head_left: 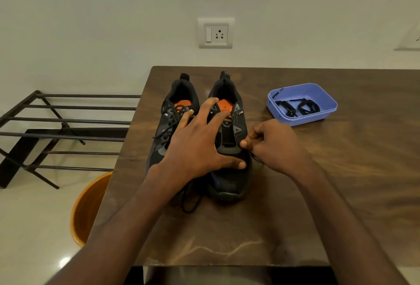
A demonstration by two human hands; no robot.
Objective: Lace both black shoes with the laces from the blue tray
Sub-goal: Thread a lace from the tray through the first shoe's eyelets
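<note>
Left hand (200, 148) flat, steadying right shoe (229, 148); right hand (275, 148) pinching lace (256, 158) at lowest eyelet; threading next.

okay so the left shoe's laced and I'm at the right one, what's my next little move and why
Probably feed the lace tip pinched in your right hand through the right shoe's lowest eyelet. That shoe's eyelets look bare, your left hand is spread over both shoes, and your fingers are already at its edge.

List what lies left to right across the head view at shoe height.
Black metal rack → laced left shoe → unlaced right shoe → right hand → blue tray holding bundled laces.
</note>
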